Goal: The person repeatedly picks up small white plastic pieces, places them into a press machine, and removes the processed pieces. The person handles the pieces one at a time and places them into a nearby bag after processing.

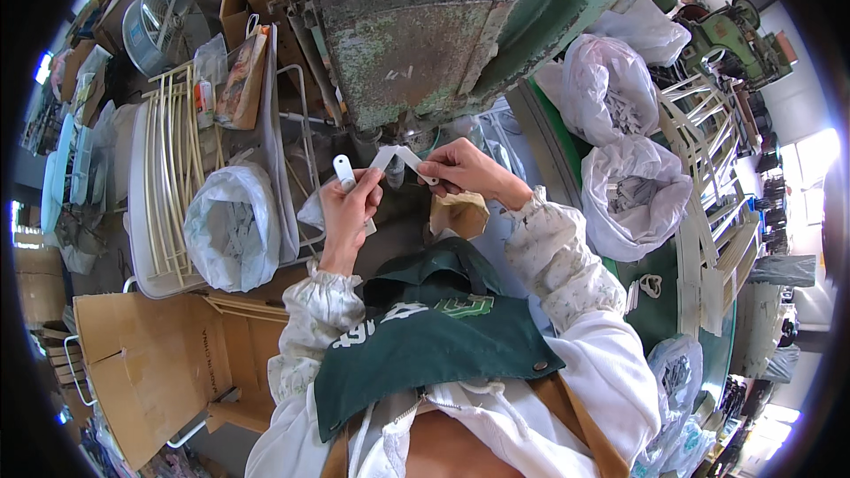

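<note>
In front of the worn green press [425, 53], both hands are raised close together below its head. My left hand [350, 208] is closed on flat white strips; one strip [343, 168] with a rounded, holed end sticks up from the fist. Another white strip [384, 158] slants from its fingertips toward the right. My right hand [465, 168] pinches a similar white strip [414, 161], which slants up to the left. The upper ends of these two strips come together just under the press tooling [407, 131]; whether they are joined I cannot tell.
On the left, a white bag [232, 228] of small pieces stands beside long pale rods [168, 177]. An open cardboard box [150, 363] lies lower left. Right of me, white bags of strips [633, 199] rest on a green bench [651, 314]. A fan [164, 26] stands far left.
</note>
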`<state>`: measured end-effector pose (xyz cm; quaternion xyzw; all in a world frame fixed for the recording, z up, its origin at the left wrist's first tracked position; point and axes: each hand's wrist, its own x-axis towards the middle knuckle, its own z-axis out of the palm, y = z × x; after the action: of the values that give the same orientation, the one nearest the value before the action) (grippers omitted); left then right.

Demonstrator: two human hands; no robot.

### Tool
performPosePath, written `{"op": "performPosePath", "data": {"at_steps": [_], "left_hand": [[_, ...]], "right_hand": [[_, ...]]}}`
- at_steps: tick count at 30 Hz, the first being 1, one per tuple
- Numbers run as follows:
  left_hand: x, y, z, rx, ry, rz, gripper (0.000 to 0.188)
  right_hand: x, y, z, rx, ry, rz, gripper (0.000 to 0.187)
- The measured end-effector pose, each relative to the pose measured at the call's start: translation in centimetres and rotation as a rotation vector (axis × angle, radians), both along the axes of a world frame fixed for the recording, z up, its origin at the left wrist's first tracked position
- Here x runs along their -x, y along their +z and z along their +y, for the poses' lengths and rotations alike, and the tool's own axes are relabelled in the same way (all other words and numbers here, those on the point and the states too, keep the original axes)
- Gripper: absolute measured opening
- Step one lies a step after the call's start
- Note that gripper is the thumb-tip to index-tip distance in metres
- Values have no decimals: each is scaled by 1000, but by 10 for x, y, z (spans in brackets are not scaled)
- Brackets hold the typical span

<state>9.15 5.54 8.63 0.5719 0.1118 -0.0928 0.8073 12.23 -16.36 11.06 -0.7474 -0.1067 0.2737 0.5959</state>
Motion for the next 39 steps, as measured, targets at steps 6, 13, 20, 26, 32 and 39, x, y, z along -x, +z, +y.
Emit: {"op": "performPosePath", "data": {"at_steps": [6, 13, 20, 26, 32, 39], "left_hand": [[8, -13, 20, -9, -194, 9, 29], [48, -61, 43, 523, -173, 222, 34], [62, -56, 41, 409, -135, 256, 30], [66, -83, 30, 378, -174, 363, 29], [56, -66, -4, 291, -229, 370, 29], [57, -58, -42, 210, -273, 385, 29]], "right_hand": [[18, 6, -5, -38, -189, -89, 27], [-3, -5, -207, 10, -1233, -169, 24], [21, -35, -400, 252, -1319, -129, 31], [136, -147, -466, 1584, -733, -66, 18], [100, -161, -403, 1479, -282, -447, 62], [87, -170, -438, 1563, -72, -436, 65]]}}
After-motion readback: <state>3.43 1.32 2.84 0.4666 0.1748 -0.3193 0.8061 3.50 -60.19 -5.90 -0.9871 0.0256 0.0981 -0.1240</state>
